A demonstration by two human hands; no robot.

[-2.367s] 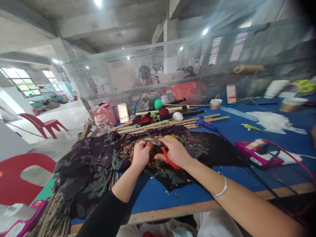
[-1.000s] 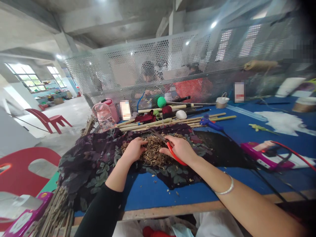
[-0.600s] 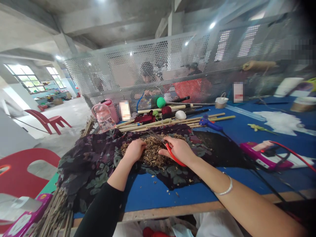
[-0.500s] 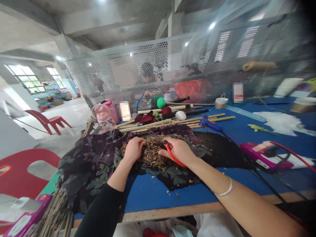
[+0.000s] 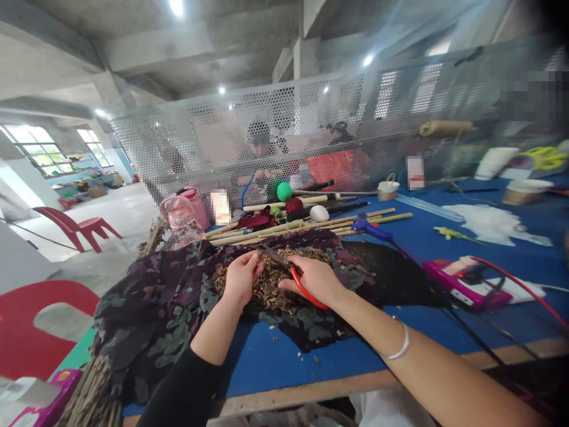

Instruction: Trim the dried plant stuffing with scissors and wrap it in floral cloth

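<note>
A heap of brown chopped plant bits [image 5: 267,286] lies on a dark floral cloth [image 5: 164,296] spread over the blue table [image 5: 275,356]. My right hand [image 5: 315,279] is closed round red-handled scissors [image 5: 291,274], whose blades point left over the heap. My left hand [image 5: 240,279] rests at the heap's left edge, its fingers curled and pinching something small just beside the blade tips; what it pinches is too small to name.
Bamboo sticks [image 5: 302,224], a pink bottle [image 5: 183,216], foam balls [image 5: 284,191] and a blue glue gun [image 5: 371,230] lie behind the heap. A purple tool with red cord [image 5: 462,279] sits right. Twig bundle [image 5: 95,385] lower left. People sit behind a perforated metal screen [image 5: 267,136].
My left hand went down into the heap, then rose again to the scissor tips with fingers pinched. The right hand kept the scissors and hardly moved. The view tilted slightly.
</note>
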